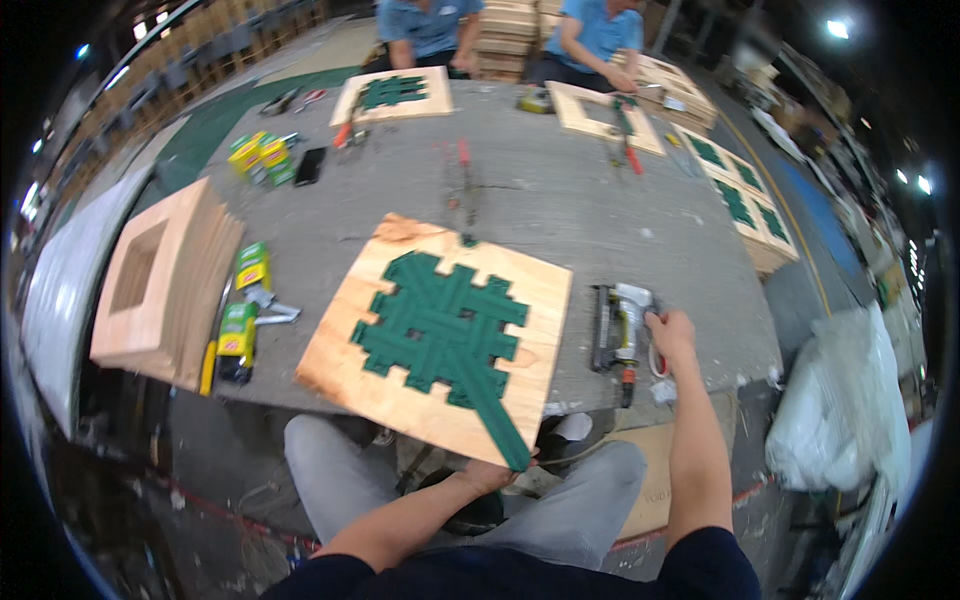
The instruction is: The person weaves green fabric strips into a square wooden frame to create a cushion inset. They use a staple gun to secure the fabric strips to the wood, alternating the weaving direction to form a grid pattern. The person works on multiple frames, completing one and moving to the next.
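A square wooden board [345, 345] lies tilted at the table's near edge, with woven green webbing [415, 310] across its middle. One longer green strap [495, 425] runs from the weave to the board's near corner. My left hand [488, 476] is closed at that corner, gripping the strap's end; part of its fingers is hidden under it. To the right of the board a silver and black staple gun [625, 325] lies on the table. My right hand [674, 338] is at its right side with curled fingers, over a red-and-white loop handle [658, 362]. What its fingers hold is hidden.
Framed wooden panels [165, 290] are stacked at the left, beside yellow-green boxes [238, 330]. A phone [311, 166] lies farther back. Across the grey table [540, 200], two people in blue work on boards [435, 98]. More webbed panels [745, 210] are stacked at the right.
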`<state>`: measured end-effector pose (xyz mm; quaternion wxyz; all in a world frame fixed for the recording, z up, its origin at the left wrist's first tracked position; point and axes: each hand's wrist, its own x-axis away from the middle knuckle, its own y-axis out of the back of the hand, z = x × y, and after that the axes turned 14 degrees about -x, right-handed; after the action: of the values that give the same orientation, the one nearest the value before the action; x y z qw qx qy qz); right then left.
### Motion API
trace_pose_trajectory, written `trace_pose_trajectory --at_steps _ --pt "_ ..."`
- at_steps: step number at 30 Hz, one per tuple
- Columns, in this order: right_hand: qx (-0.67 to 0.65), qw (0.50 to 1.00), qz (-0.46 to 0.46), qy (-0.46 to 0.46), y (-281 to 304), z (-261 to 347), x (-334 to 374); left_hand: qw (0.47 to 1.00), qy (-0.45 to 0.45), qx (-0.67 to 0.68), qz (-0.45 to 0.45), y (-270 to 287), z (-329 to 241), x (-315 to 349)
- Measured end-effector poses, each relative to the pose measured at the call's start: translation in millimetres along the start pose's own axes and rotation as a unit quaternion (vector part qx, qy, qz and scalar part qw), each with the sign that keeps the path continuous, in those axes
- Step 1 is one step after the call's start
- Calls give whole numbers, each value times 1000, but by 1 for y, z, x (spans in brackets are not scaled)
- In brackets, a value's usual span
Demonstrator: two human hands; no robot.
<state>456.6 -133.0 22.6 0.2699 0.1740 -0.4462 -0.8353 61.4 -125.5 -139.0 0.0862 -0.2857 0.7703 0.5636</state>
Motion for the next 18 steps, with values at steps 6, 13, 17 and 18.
trace_pose_trajectory --at_steps 6,13,17,18 --pt "-133 980 71 -127 -23 -3 3 995 31 77 54 3 -3 -1" --pt "-431 902 10 -29 15 10 42 990 57 56 117 19 -3 -5" --pt "-534 843 41 -52 61 87 107 994 87 53 41 6 1 2" --pt "-553 827 53 -81 73 96 123 994 77 60 40 5 2 1"
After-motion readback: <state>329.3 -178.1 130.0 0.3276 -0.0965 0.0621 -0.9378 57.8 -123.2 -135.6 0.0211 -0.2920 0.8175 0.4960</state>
